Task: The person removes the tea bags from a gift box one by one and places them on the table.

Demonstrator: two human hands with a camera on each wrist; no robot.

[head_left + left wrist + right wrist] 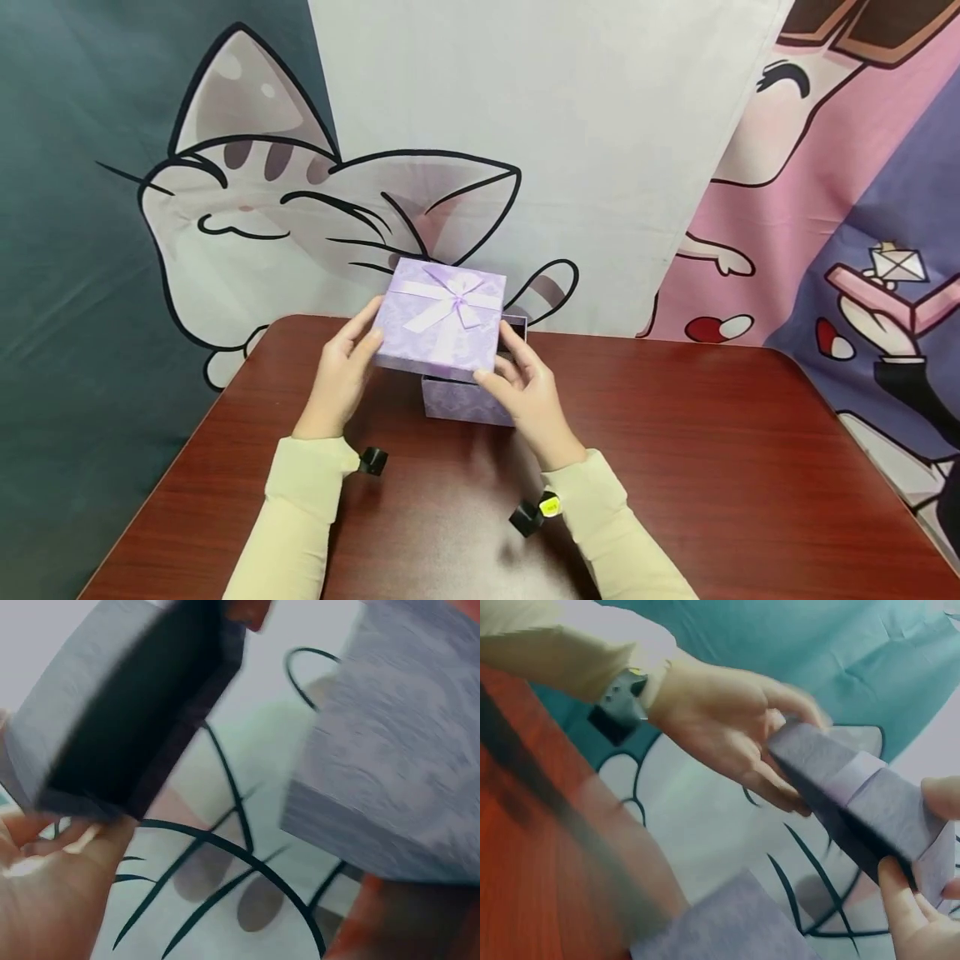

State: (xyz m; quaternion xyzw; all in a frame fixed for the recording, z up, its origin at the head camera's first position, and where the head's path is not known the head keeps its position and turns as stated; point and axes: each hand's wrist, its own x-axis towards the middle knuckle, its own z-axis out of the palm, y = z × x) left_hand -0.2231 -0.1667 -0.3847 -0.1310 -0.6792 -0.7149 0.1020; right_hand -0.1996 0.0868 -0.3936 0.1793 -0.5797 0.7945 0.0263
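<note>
A lilac gift box lid with a ribbon bow on top is held up between both hands, tilted above the table. My left hand holds its left side, the thumb at the near corner. My right hand grips the right side, its thumb at the front edge. Behind and below the lid stands the matching box base, uncovered, partly hidden by the lid and right hand. The left wrist view shows the lid's dark hollow underside apart from the base.
The box base stands on a reddish-brown wooden table, near its far edge. A cloth backdrop with cartoon figures hangs right behind the table. Small black cameras sit at both wrists.
</note>
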